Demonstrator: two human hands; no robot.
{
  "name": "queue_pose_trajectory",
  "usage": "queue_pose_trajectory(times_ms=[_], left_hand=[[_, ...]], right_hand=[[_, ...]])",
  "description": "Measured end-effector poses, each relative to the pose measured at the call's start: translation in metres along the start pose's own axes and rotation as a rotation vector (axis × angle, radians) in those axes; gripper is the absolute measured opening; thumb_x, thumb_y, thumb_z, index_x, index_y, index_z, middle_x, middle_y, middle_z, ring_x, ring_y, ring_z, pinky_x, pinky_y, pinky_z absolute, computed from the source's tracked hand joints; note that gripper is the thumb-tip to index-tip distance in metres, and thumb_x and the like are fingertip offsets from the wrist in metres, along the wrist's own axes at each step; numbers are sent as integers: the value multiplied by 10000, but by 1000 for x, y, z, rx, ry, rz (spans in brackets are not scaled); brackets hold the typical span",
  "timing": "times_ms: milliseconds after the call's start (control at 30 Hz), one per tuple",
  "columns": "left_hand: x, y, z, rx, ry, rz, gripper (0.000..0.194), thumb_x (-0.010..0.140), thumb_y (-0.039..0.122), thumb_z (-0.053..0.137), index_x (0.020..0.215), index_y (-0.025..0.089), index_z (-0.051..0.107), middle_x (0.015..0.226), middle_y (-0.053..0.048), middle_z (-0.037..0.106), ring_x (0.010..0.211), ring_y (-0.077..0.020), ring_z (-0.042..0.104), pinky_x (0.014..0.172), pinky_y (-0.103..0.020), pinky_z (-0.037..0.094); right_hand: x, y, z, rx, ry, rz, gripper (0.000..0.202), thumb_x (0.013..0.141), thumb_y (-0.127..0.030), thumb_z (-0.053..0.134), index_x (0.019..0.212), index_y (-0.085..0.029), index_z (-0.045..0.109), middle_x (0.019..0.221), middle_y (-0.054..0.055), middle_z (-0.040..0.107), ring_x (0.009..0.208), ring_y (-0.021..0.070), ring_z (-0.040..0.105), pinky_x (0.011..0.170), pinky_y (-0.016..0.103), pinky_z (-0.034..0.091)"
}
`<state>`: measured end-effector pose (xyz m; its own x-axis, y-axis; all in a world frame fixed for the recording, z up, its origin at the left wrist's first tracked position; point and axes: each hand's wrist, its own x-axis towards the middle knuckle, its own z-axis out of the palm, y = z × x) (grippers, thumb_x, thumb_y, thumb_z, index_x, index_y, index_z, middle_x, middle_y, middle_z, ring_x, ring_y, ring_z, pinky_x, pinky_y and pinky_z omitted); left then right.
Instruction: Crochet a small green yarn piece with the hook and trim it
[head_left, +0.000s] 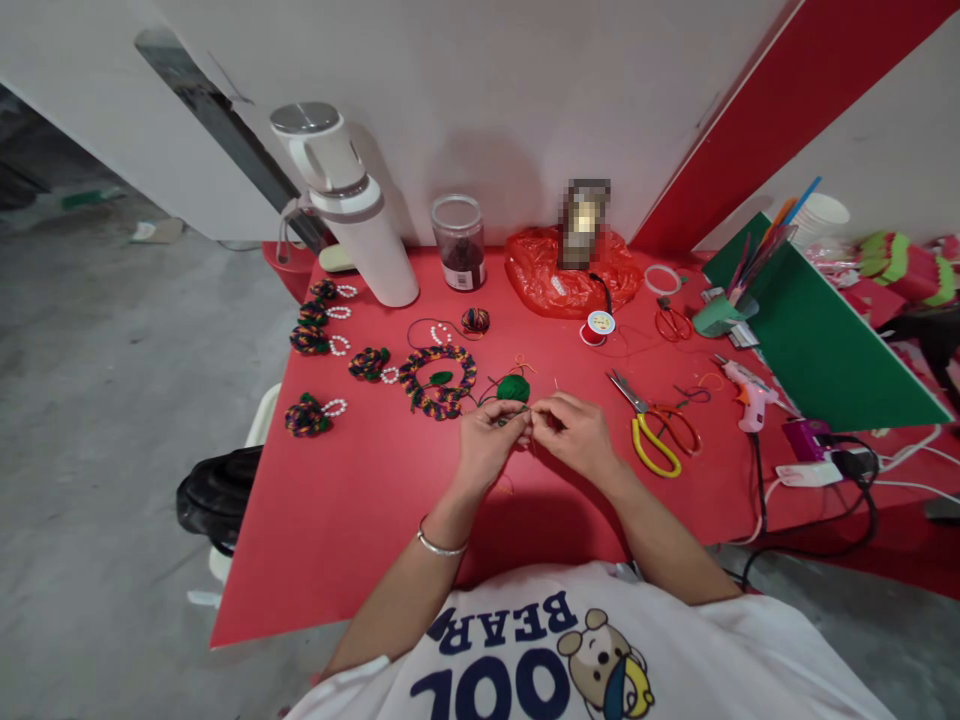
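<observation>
My left hand (491, 440) and my right hand (571, 430) meet fingertip to fingertip over the red table (330, 540). Both are closed in pinches, with a small green piece partly showing at the left fingertips. What the right fingers pinch is too small to name; a thin needle-like piece sticks up above them. Just behind the hands lies a green yarn ball (514, 388). To their left is a ring of multicoloured knitted yarn (437, 382) with a green leaf-shaped piece (441, 379) inside it. Yellow-and-red-handled scissors (654, 430) lie to the right.
Several yarn flowers with white bead loops (309, 415) sit at the left. Behind stand a white thermos (375, 250), a jar (459, 245) and a phone (583, 225) on a red bag (529, 275). A thread spool (598, 328), glue gun (752, 400) and power strip (810, 474) are rightward.
</observation>
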<state>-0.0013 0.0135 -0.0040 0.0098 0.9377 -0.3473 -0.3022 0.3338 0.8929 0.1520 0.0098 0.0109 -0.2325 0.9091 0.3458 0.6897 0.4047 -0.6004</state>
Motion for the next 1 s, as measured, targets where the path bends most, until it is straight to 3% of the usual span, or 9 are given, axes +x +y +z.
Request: queue_pose_trajectory(times_ms=[133, 233, 433, 700, 1000], left_hand=[[-1, 1, -1, 35, -25, 20, 249, 645, 285, 814, 810, 115, 737, 618, -16, 691, 488, -118, 639, 508, -239, 565], [-2, 1, 0, 43, -58, 18, 262, 656, 303, 819, 817, 118, 725, 612, -22, 691, 511, -126, 653, 531, -245, 575], [-2, -3, 2, -72, -79, 33, 412, 625, 327, 876, 919, 159, 642, 681, 12, 695, 512, -130, 658, 522, -268, 578], [-3, -2, 5, -99, -30, 1, 428, 593, 343, 892, 866, 152, 623, 662, 14, 682, 501, -118, 643, 522, -255, 563], [-2, -3, 5, -118, 5, 2, 418, 588, 324, 895, 859, 147, 630, 651, 17, 677, 500, -112, 636, 517, -249, 563]], right_hand=[[2, 1, -2, 149, 9, 90, 141, 925, -296, 660, 1008, -225, 749, 872, 36, 729, 703, 140, 626, 690, 262, 495], [5, 2, -5, 192, -17, 77, 147, 968, -295, 620, 949, -230, 751, 878, 40, 714, 801, 159, 654, 766, 277, 506], [7, 1, -2, 31, -43, 94, 188, 997, -227, 531, 872, -218, 672, 876, 41, 668, 823, 178, 615, 752, 288, 456], [4, -3, 1, -129, -18, 86, 199, 1002, -228, 502, 867, -218, 647, 879, 57, 663, 833, 201, 591, 723, 308, 408], [5, 1, -7, 187, 3, 96, 200, 976, -223, 521, 800, -212, 614, 802, 27, 628, 753, 166, 573, 701, 284, 435]])
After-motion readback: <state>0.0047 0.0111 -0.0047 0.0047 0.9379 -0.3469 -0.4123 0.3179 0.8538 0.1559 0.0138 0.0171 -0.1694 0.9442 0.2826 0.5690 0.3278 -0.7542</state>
